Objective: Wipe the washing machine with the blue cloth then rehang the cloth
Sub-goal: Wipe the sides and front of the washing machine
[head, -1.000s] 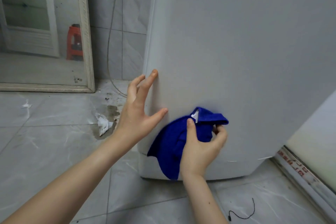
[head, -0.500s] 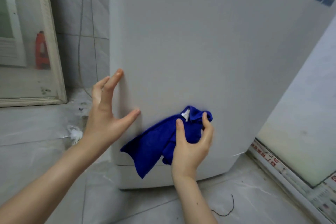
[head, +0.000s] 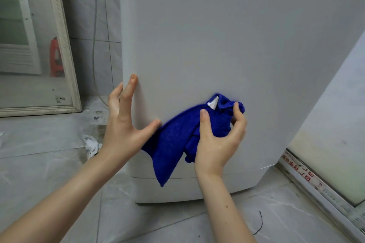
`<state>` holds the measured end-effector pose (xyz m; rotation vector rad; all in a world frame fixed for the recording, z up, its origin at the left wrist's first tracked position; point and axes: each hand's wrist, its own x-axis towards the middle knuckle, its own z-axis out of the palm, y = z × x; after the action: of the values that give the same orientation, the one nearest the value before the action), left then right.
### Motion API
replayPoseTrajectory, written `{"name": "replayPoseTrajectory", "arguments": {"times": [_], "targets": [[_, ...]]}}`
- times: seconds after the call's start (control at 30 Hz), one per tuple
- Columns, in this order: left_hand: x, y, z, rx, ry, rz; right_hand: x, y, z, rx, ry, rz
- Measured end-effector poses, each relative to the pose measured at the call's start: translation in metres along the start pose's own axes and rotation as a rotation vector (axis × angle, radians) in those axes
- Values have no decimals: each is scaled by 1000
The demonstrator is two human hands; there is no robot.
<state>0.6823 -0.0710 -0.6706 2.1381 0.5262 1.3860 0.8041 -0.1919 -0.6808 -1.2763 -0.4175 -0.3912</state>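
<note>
Head view, low on the machine. My right hand is bunched around the blue cloth, thumb on the near face, fingers curled over the top fold by the white care tag, pressing it flat to the lower side panel of the white washing machine. One loose corner of the cloth hangs down past the seam above the base — it is not in contact with my palm.

My left hand is spread wide and grasping nothing: fingertips on the panel's left corner edge, thumb touching the panel just beside the cloth's left edge. I read it as bracing.

Step in hand: wiping, lower portion of this panel. I judge the task well short of done — rehanging not yet begun, and no hook or rail is visible from here.

Next move, as I judge it: sweep the cloth across the panel with steady pressure, gathering the dangling corner so it doesn't drag on the tiled floor, which looks grimy near the crumpled white scrap. The smooth panel should let the cloth slide easily. The left thumb sits in the way of a leftward stroke.

Background: framed mirror against the wall, thin black wire on the floor near my right forearm.
</note>
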Motion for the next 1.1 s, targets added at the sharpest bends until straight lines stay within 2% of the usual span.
{"name": "replayPoseTrajectory", "arguments": {"times": [0.23, 0.3, 0.5, 0.6, 0.67, 0.83, 0.9, 0.97, 1.1], "targets": [[-4, -2, 1, -2, -8, -12, -60, 67, -45, -104, 48, 359], [-1, 1, -1, 19, -29, -19, -50, 58, -40, -97, 56, 338], [16, 16, 1, 33, -7, -13, 12, -9, 0, 10, 38, 6], [17, 16, 3, 27, 19, -18, 20, -9, 0, 32, 8, -38], [15, 14, 4, 25, 30, -11, 8, 12, -9, 13, 16, 3], [-12, 14, 23, 70, 131, -72, -34, 74, -55, -19, 81, 363], [-22, 15, 36, 100, 162, -106, -35, 81, -67, -41, 111, 438], [-24, 19, 42, 118, 165, -99, -24, 74, -65, -48, 124, 421], [-20, 21, 37, 166, 118, -92, 14, 31, -37, -1, 105, 213]]}}
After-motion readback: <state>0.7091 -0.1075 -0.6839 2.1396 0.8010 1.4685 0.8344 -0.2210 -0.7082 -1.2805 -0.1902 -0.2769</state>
